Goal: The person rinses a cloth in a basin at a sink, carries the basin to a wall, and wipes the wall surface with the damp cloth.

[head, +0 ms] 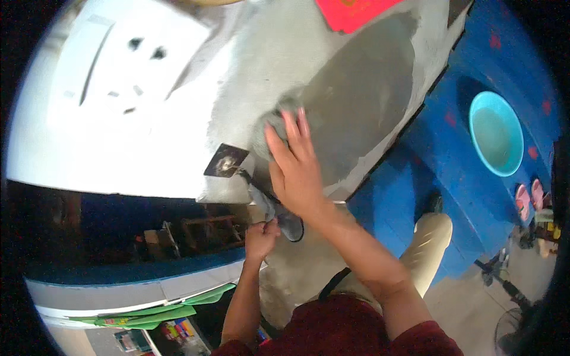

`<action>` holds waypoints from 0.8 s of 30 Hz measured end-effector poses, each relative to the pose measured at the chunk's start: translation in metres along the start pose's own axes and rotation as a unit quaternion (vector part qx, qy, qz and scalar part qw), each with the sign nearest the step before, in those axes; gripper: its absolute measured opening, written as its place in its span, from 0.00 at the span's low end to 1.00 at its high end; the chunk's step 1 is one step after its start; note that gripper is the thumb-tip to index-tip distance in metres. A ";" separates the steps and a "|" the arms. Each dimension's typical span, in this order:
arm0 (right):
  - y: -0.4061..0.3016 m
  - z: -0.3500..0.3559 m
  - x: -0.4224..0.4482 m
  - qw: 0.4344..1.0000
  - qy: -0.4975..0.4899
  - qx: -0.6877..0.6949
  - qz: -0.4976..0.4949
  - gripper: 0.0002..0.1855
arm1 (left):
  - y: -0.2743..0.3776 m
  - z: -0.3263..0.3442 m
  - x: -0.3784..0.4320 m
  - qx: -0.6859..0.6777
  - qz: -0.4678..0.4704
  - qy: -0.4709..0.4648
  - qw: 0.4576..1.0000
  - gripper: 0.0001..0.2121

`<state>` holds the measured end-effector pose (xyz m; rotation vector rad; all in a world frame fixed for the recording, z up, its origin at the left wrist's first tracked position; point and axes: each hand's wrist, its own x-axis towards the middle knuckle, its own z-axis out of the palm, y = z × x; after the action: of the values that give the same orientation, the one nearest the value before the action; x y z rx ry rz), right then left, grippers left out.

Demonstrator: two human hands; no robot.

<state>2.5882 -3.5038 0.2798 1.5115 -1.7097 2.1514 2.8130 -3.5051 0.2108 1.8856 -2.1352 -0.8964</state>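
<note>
My right hand point(296, 164) presses a grey-green cloth point(269, 135) flat against a light wall surface point(254, 71). A large dark, damp-looking patch point(365, 98) spreads beside the cloth. Lower down, my left hand point(262, 238) is closed around a dark cable or strap with greyish material point(267, 204) on it. That cable leads up to a small dark square plate point(226, 160) on the wall, left of the cloth. Whether the greyish material is cloth or plastic I cannot tell.
A turquoise basin point(496, 133) holding cloudy liquid stands on the blue floor covering point(387, 178) at right, near pink slippers point(522, 202). A red sheet point(354, 13) is at the top. Green cloth point(178, 309) hangs at a shelf at lower left. A stand fan point(510, 325) is at lower right.
</note>
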 end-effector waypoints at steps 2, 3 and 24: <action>-0.010 0.000 0.033 0.993 0.040 -0.036 -0.108 0.24 | -0.005 0.001 -0.003 0.036 0.035 0.018 0.999 0.20; -0.014 0.001 0.044 0.992 0.034 -0.041 -0.117 0.24 | -0.006 0.003 -0.001 0.024 0.037 0.018 0.999 0.20; -0.026 0.011 0.034 0.962 0.002 -0.099 -0.255 0.17 | 0.081 -0.023 -0.027 -0.022 0.154 -0.030 0.987 0.11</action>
<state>2.5913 -3.5195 0.3206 1.6575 -1.2924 1.6713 2.7609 -3.4848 0.2791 1.4678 -2.3338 -0.9336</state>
